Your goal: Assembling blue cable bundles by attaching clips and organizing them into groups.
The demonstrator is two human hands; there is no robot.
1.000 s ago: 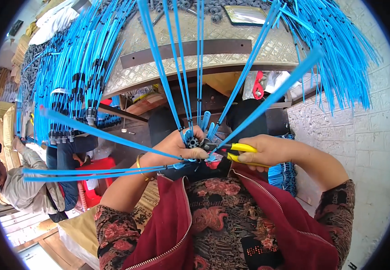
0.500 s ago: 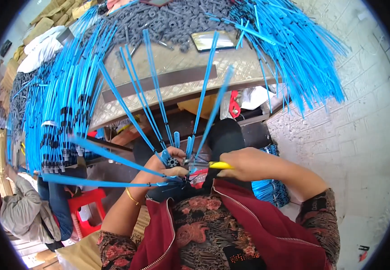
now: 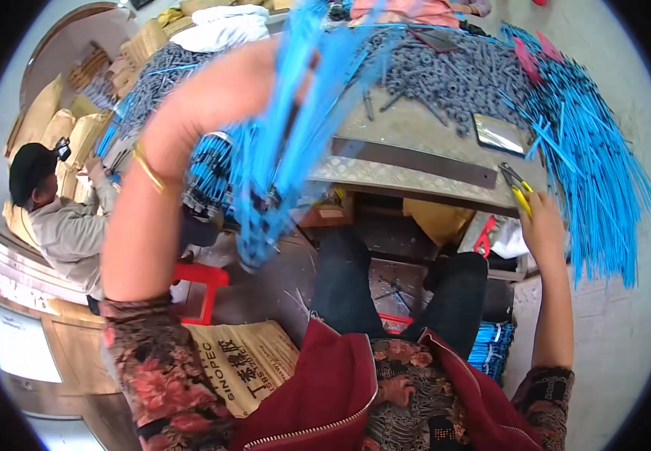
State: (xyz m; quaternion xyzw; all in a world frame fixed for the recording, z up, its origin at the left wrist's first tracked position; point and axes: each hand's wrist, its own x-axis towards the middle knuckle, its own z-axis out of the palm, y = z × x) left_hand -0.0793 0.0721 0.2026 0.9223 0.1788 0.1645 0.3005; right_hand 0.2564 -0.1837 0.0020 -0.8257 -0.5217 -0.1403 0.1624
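My left hand (image 3: 224, 90), raised high over the near left side of the table, is closed round a bundle of long blue ribs (image 3: 292, 143). Motion smears the bundle; black joints show along its lower part, and its lower end hangs off the table edge. My fingers are partly hidden behind the ribs. At the right part of the table's front edge, my right hand (image 3: 545, 225) has its fingers on the yellow handles of a pair of pliers (image 3: 522, 200). The jaws lie on the tabletop, pointing away from me.
Grey tubular parts (image 3: 434, 75) are heaped across the table's back. A large pile of blue ribs (image 3: 596, 180) overhangs the right end. A phone-like slab (image 3: 498, 133) and a dark flat bar (image 3: 416, 161) lie on top. Another person (image 3: 70, 225) sits at left near a red stool (image 3: 209, 289).
My left hand has lifted from my lap to above the table, and the spread ribs are now gathered together. My right hand has carried the pliers forward and right onto the table edge.
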